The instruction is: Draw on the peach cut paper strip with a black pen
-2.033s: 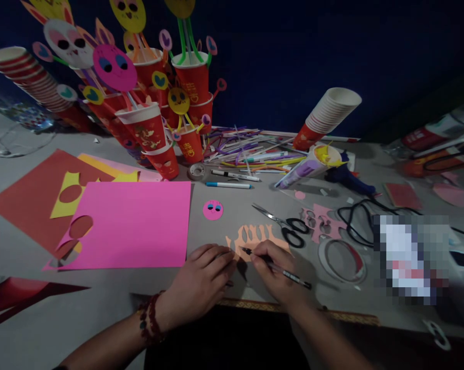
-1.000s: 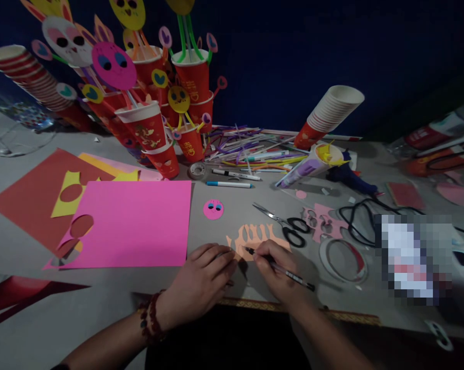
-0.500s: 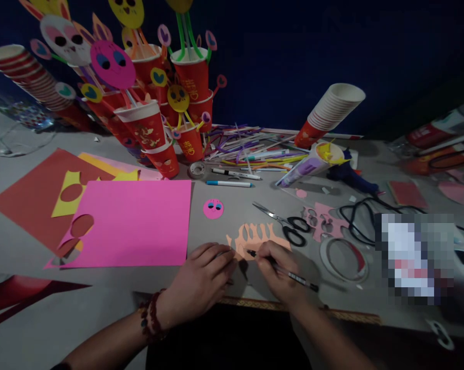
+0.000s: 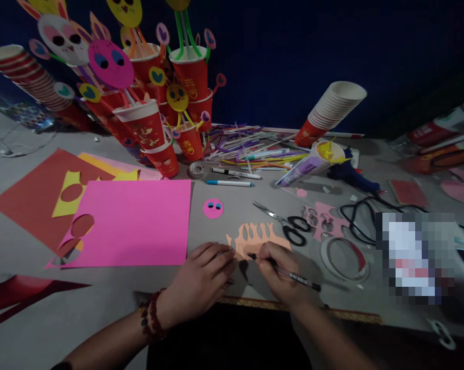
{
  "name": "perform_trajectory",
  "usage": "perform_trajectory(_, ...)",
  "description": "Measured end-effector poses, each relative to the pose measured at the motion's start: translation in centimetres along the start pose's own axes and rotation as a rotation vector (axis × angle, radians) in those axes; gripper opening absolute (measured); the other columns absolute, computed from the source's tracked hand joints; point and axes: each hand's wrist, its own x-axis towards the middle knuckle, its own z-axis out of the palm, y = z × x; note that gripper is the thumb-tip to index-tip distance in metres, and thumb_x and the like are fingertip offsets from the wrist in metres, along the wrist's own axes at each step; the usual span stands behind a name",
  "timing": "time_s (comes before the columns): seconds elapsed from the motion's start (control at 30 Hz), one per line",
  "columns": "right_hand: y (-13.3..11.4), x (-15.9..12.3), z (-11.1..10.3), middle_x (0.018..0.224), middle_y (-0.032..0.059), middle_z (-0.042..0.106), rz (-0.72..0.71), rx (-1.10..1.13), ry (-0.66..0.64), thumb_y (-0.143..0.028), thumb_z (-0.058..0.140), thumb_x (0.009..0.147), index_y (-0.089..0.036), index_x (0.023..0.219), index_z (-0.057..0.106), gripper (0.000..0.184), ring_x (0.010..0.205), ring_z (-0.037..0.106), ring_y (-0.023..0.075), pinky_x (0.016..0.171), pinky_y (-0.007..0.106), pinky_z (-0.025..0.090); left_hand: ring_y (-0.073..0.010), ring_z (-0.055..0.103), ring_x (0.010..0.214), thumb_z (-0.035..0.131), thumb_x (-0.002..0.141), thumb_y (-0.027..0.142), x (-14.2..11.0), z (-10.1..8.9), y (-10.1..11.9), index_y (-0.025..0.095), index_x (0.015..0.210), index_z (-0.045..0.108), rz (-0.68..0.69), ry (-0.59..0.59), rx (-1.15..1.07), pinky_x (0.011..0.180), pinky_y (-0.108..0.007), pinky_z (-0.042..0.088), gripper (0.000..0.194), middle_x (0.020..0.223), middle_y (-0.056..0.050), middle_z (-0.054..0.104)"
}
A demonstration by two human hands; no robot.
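Note:
My right hand (image 4: 280, 272) grips a black pen (image 4: 293, 276) with its tip resting on an orange paper scrap (image 4: 255, 235) that has several ear-shaped cut-outs. My left hand (image 4: 201, 280), with a bead bracelet on the wrist, lies fingers-down on the table and presses the scrap's near left edge. Just beyond the scrap lie a small pink paper face (image 4: 213, 208) with blue eyes and black-handled scissors (image 4: 285, 225).
A large pink sheet (image 4: 135, 221) overlaps yellow and red sheets (image 4: 27, 198) on the left. Red cups with paper animal faces (image 4: 147, 123) stand at the back, beside straws and markers (image 4: 251, 151), cup stacks (image 4: 330, 110), a glue gun (image 4: 349, 174), tape rings (image 4: 343, 259) and cords.
The pen tip has crept slightly to the right along the orange scrap. My left hand has stayed where it was.

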Motion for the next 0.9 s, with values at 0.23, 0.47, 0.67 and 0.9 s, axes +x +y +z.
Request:
perform_trajectory(0.23,0.06,-0.06,-0.11,0.054,-0.0045,0.051,-0.028,-0.002,-0.023,-0.011,0.045,0.08,-0.023,0.063,0.045,0.021,0.051,0.05,0.0112,0.053,0.022,0.039,-0.0247,0.047,0.128,0.052,0.094,0.02,-0.07,0.08,-0.04,0.012,0.131,0.055,0.003,0.006,-0.001,0.114,-0.042,0.036,0.037,0.134,-0.007,0.058)
perform_trajectory(0.47,0.32,-0.12,0.03,0.054,-0.0049,0.051,-0.037,0.003,-0.024,-0.011,0.046,0.08,-0.023,0.062,0.045,0.021,0.051,0.051,0.0104,0.053,0.021,0.039,-0.0247,0.047,0.129,0.054,0.093,0.021,-0.06,0.17,-0.04,0.014,0.132,0.054,-0.008,0.006,-0.006,0.113,-0.043,0.038,0.039,0.134,-0.007,0.058)
perform_trajectory(0.67,0.34,-0.18,0.01,0.053,-0.0049,0.051,-0.034,0.01,-0.041,-0.011,0.045,0.079,-0.023,0.062,0.045,0.02,0.05,0.05,0.0103,0.052,0.021,0.037,-0.0247,0.047,0.129,0.055,0.092,0.02,-0.08,0.19,-0.11,0.014,0.132,0.054,-0.005,-0.003,-0.009,0.113,-0.043,0.037,0.041,0.134,-0.006,0.058)
perform_trajectory(0.9,0.18,-0.08,-0.09,0.053,-0.0053,0.049,-0.029,0.039,-0.057,-0.011,0.046,0.078,-0.022,0.061,0.045,0.021,0.05,0.049,0.0098,0.052,0.021,0.036,-0.0247,0.049,0.128,0.053,0.093,0.019,-0.06,0.13,-0.02,0.014,0.132,0.054,-0.001,0.01,-0.012,0.112,-0.044,0.039,0.04,0.134,-0.007,0.059)
